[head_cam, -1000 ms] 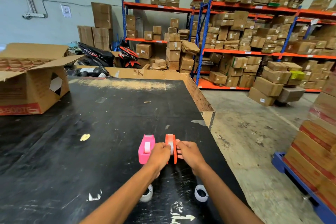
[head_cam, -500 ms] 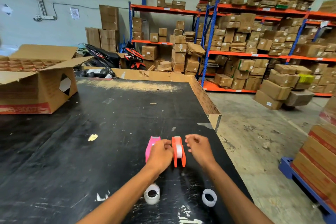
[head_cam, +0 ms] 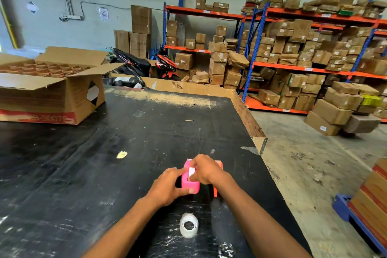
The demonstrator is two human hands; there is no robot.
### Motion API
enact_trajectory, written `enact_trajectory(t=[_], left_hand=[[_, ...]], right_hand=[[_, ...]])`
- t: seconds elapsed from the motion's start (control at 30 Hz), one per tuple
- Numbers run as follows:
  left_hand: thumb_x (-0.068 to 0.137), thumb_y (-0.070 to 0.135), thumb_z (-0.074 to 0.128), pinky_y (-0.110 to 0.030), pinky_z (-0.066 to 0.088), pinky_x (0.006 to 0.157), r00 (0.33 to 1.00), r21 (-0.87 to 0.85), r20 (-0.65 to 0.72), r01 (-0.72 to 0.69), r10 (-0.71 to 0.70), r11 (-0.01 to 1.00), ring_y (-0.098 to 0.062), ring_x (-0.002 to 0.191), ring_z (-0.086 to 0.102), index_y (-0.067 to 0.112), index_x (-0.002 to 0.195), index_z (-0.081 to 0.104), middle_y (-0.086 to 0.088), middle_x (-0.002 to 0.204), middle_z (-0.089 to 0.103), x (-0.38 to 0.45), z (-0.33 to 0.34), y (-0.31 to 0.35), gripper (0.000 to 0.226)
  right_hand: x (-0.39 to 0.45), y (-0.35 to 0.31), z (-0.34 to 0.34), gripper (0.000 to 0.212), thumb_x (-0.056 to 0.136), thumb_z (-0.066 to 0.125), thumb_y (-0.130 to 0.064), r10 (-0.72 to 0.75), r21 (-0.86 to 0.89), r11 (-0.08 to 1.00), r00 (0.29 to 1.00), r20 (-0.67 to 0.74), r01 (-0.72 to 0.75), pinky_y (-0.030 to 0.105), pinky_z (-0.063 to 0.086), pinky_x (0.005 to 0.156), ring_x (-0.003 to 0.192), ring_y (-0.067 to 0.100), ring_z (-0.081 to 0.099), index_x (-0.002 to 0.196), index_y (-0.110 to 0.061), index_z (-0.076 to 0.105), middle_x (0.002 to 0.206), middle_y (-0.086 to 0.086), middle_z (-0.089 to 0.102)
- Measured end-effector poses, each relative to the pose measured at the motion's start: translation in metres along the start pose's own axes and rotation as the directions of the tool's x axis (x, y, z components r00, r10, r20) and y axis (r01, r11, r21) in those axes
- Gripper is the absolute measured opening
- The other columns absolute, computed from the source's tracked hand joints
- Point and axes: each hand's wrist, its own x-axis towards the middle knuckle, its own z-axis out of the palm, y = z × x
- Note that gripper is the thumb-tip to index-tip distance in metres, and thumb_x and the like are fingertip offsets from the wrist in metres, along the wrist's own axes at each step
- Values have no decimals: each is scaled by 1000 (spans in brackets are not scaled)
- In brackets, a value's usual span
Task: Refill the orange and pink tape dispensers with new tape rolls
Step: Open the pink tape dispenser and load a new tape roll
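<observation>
Pink dispenser [head_cam: 189, 183] upright, lengthwise away, both hands gripping.

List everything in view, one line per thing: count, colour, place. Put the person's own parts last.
Pink tape dispenser: one, pink, on the table near its front, held by both hands.
Orange tape dispenser: one, orange, right of the pink one, mostly hidden by the right hand.
Tape roll: one, white, on the table nearest the camera.
Table: one, black, scuffed.
Open carton: one, brown, far left on the table.
Shelving racks: blue and orange, back right, full of brown boxes.
Motorbikes: black and red, behind the table.
Left hand: on the pink dispenser's left side.
Right hand: over its top.
</observation>
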Motion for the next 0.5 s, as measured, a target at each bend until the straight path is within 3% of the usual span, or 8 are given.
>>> enact_trajectory(t=[0.1,0.2,0.33,0.43,0.5], left_hand=[[67,68,63,-37,50,80,999,14,-39,-3,4,1000,-16,101,62,36,117,56,10,104,69,-5,0,5,60],[67,69,63,-37,51,79,999,48,-42,21,-19,999,-23,102,65,34,117,57,7,105,73,-3,-2,5,61],[67,62,66,-38,52,83,998,21,-23,66,-66,998,-22,102,65,37,117,57,7,104,73,-3,1,2,56],[70,49,68,-38,40,109,998,-21,-15,67,-67,998,-20,133,45,35,136,48,1,139,55,-4,3,-1,71],[79,24,68,-29,26,117,987,-152,-143,48,-70,987,-19,141,33,22,144,43,-6,148,44,-4,2,5,70]], right_hand=[[1,-11,-2,23,80,61,-7,-21,-157,987,1000,-14,18,30,39,70,105,35,64,103,-7,67,109,16,67],[-6,-13,7,24,84,55,-5,-123,-264,961,983,-139,83,38,43,74,108,39,61,107,-4,62,118,19,60],[-18,1,2,21,78,65,-25,-117,5,992,947,-299,124,36,46,74,96,34,60,96,-13,64,104,11,58],[-31,13,-6,20,74,64,-28,-116,127,978,936,-331,166,43,52,80,90,28,59,93,-23,65,96,8,59],[-40,23,-7,27,76,65,-28,-124,136,974,929,-349,181,39,50,82,93,25,59,102,-27,64,98,7,61]])
